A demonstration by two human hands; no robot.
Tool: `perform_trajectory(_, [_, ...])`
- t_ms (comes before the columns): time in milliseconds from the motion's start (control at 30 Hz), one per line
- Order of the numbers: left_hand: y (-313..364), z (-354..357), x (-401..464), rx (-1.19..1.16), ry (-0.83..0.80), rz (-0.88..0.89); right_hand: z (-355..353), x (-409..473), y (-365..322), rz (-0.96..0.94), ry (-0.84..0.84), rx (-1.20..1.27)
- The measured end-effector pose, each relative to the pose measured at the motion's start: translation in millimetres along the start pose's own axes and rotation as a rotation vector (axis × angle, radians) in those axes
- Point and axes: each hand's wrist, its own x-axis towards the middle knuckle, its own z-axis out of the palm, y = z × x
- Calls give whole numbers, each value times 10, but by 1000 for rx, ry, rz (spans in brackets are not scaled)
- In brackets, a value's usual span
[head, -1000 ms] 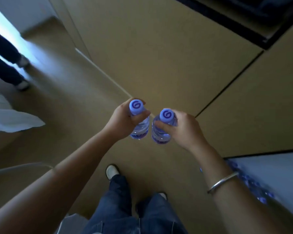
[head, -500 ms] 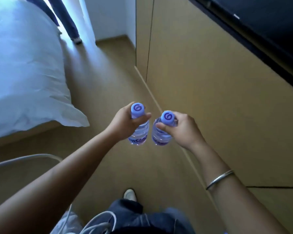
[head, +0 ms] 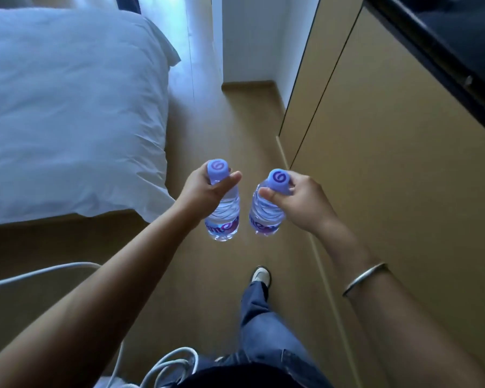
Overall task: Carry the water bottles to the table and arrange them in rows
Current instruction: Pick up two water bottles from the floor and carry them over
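Each grip pinches one bottle high at the neck: left hand holds left bottle, right hand right bottle. The bottles hang close together; I think a swing while walking could knock them and loosen a hold.

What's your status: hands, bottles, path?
Left hand and right hand each grip one bottle near the cap. No table visible. Floor ahead open.

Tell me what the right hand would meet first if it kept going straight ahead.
Probably nothing near: the right hand, holding its bottle, points along bare floor beside the wood panelling. The far wall comes first, though depth is unclear.
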Motion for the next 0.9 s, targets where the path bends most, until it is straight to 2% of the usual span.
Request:
perform_trajectory(467, [343, 228, 2078, 12, 75, -19, -452, 2351, -75, -106, -185, -33])
perform_trajectory(733, [372, 58, 3231, 15, 131, -17, -469, 3604, -229, -97, -214, -30])
perform_trajectory(900, [351, -199, 4204, 9, 98, -28, -343, 4587, -451, -126, -230, -53])
